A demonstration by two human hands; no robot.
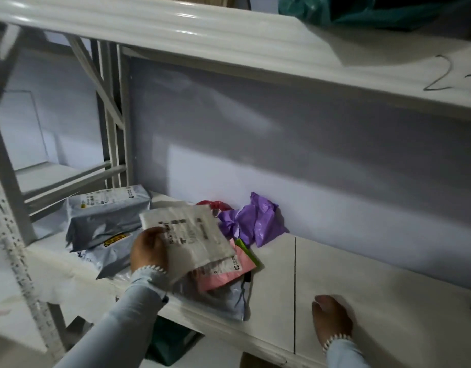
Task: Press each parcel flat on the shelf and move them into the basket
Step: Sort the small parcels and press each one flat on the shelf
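Evidently early on, the left hand (pixel 149 249) is gripping a white label-bearing plastic mailer (pixel 192 235) above the piled parcels near the white shelf's (pixel 388 282) left end, the right hand (pixel 331 318) is resting open at its front edge, and no basket is showing

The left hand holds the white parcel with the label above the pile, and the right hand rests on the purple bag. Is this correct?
Not quite. The head view shows the right hand resting on the bare shelf, well apart from the purple bag. The left hand does hold the white parcel above the pile.

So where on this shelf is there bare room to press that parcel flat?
Right of the seam line, the shelf is bare around the right hand. Left of it, parcels crowd round the white parcel the left hand holds.
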